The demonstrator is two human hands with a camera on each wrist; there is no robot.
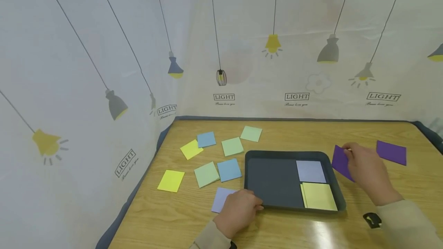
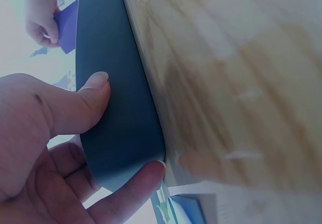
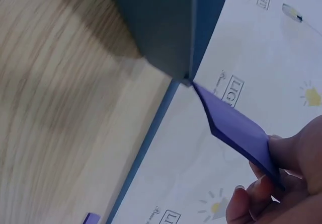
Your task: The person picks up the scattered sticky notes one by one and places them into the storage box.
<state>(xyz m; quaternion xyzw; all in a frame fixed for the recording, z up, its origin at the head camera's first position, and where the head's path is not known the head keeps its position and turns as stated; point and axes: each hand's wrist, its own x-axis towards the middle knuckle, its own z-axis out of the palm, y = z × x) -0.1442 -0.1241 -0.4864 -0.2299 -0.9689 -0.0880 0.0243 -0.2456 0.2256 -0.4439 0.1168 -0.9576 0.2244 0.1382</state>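
My right hand pinches a purple sticky note between thumb and fingers, just beyond the right rim of a dark tray. Seen from the right wrist, that purple note is slightly bent, its far end at the tray's edge. At the tray's near left corner, my left hand grips the side; in the left wrist view the thumb lies against the tray wall. Inside the tray, a lavender note lies behind overlapping yellow notes, both on the right. Its left part shows bare dark bottom.
Another purple note lies to the right. Left of the tray are scattered yellow, green and blue notes. A lavender note is partly hidden by my left hand. A small black object sits by the right sleeve.
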